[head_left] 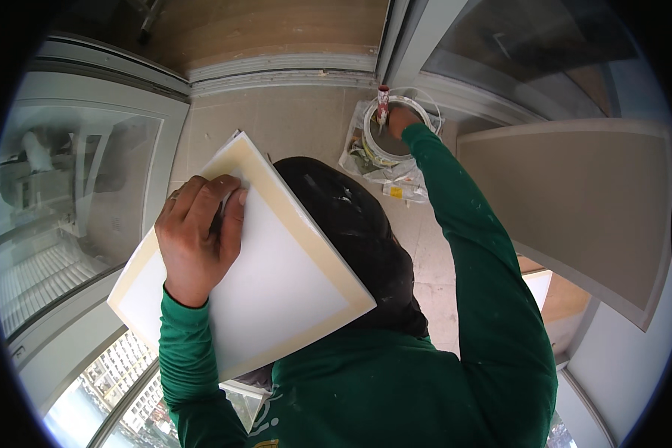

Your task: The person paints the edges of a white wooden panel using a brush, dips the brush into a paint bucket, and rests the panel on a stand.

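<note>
Left of the bucket [387,158], a white panel [276,291] — cream border [306,228] seemingly complete — is touched by the curled left hand [199,237]; the right hand [402,119] is lowered inside, both grips unclear — work apparently unfinished.

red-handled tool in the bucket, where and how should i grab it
Probably by the upper handle of the red-handled tool, coming from above and the left. The handle sticks up at the far-left rim of the white bucket, while the right hand takes up the right side; the lower end goes inside.
</note>
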The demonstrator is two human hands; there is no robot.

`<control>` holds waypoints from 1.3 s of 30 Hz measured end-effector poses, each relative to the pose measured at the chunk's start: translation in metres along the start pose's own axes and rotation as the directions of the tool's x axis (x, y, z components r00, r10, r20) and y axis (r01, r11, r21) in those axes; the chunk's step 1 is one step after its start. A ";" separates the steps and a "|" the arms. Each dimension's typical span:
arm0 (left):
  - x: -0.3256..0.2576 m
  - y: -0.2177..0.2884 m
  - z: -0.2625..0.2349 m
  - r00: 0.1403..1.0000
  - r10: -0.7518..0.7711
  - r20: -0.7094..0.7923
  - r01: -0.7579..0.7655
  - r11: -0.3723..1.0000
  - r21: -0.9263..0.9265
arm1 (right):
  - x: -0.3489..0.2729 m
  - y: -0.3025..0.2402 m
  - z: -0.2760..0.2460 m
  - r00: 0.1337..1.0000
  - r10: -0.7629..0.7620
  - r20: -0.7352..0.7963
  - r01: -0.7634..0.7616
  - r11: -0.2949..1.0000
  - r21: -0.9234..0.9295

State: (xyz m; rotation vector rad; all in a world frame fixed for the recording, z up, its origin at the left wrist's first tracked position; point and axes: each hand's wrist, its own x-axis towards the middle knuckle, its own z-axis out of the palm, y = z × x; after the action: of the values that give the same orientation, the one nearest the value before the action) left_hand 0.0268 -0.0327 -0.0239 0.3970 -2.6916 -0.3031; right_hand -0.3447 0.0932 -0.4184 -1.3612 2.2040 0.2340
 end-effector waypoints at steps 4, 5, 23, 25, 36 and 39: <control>0.002 -0.001 -0.004 1.000 0.016 0.019 -0.016 1.000 -0.021 | -0.002 0.009 0.014 0.981 0.010 -0.192 0.008 0.996 0.094; 0.002 -0.001 -0.004 1.000 0.022 0.019 -0.021 1.000 -0.021 | -0.004 0.012 0.015 0.983 0.018 -0.183 0.008 0.991 0.137; 0.003 0.004 -0.012 1.000 0.028 -0.011 -0.028 0.999 -0.024 | -0.061 -0.004 -0.039 0.960 0.190 -0.203 -0.091 0.905 0.417; 0.005 0.005 -0.012 0.999 0.048 -0.018 -0.049 0.998 -0.042 | -0.092 -0.004 -0.053 0.918 0.258 -0.301 -0.071 0.854 0.515; 0.019 0.018 -0.004 0.990 0.137 -0.037 -0.140 0.985 -0.102 | -0.212 -0.001 -0.057 0.841 0.482 -0.246 0.218 0.113 0.969; 0.022 0.021 0.002 0.982 0.181 -0.059 -0.187 0.977 -0.102 | -0.228 -0.004 -0.056 0.823 0.508 -0.254 0.262 0.057 0.963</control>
State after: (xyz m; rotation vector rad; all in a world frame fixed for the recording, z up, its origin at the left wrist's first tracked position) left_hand 0.0016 -0.0193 -0.0120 0.1202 -2.6255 -0.3757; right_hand -0.2808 0.2454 -0.2513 -0.2822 1.9484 -1.6485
